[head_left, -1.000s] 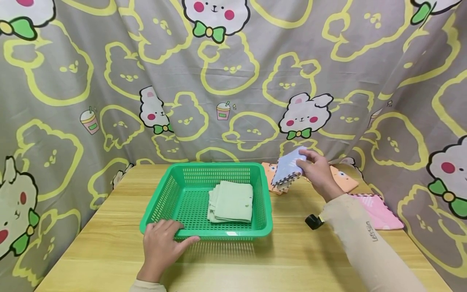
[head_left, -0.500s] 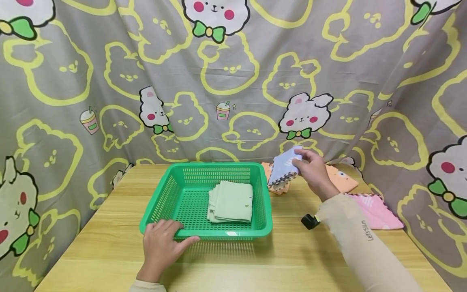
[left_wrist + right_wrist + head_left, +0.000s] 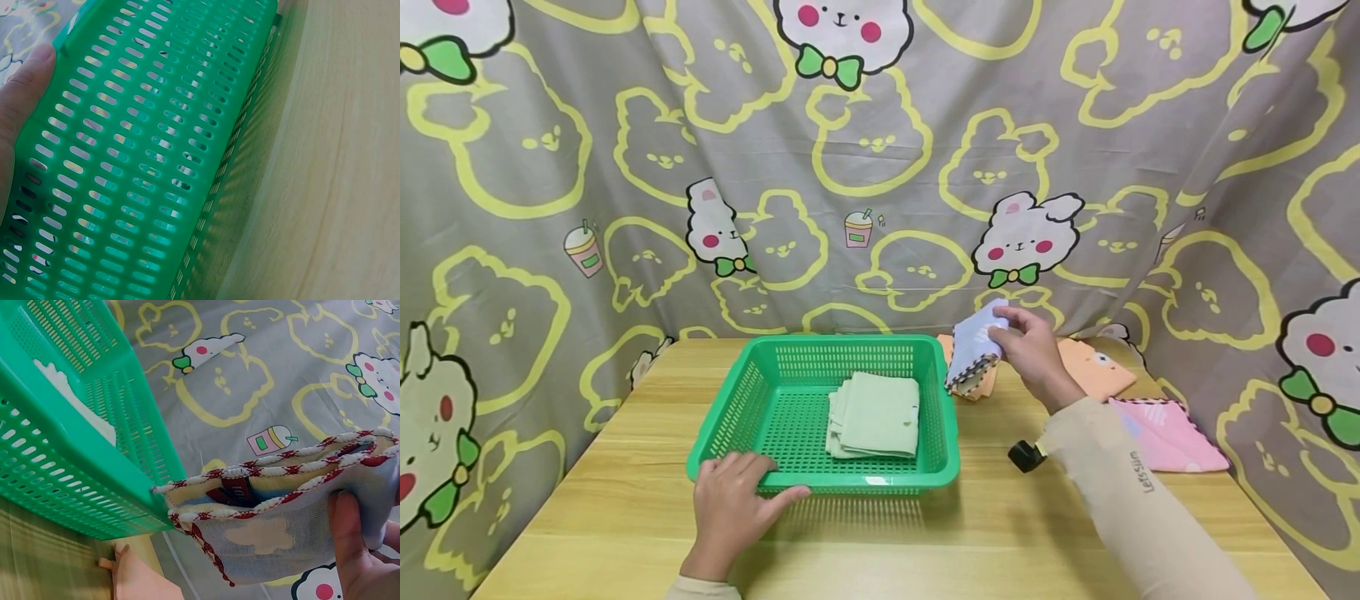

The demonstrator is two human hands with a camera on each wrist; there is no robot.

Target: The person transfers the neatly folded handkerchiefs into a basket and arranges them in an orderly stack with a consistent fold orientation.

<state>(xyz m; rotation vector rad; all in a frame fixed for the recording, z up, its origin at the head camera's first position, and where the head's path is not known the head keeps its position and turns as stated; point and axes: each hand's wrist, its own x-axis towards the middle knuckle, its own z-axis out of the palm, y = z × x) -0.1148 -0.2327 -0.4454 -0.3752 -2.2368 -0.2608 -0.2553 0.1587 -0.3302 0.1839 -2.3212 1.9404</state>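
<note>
My right hand (image 3: 1033,357) pinches a folded light-blue towel (image 3: 973,340) by its right edge. It is held up, tilted, just beyond the basket's right rim. In the right wrist view the towel's braided red-and-white edges (image 3: 269,509) and folded layers show, with the thumb (image 3: 345,525) pressed on its face. My left hand (image 3: 730,504) grips the near left rim of the green plastic basket (image 3: 820,480), fingers over the rim and thumb on the outside. Inside the basket, on its right side, lies a folded pale-green cloth (image 3: 880,417).
An orange cloth (image 3: 988,385) lies partly hidden below the blue towel. Another orange cloth (image 3: 1101,371) and a pink towel (image 3: 1180,437) lie to the right on the wooden table (image 3: 880,554). A patterned curtain (image 3: 895,183) hangs behind. A black device (image 3: 1024,456) sits at my right wrist.
My right hand has moved left with the blue towel, closer to the basket's right rim. The left hand and the basket have stayed in place.
</note>
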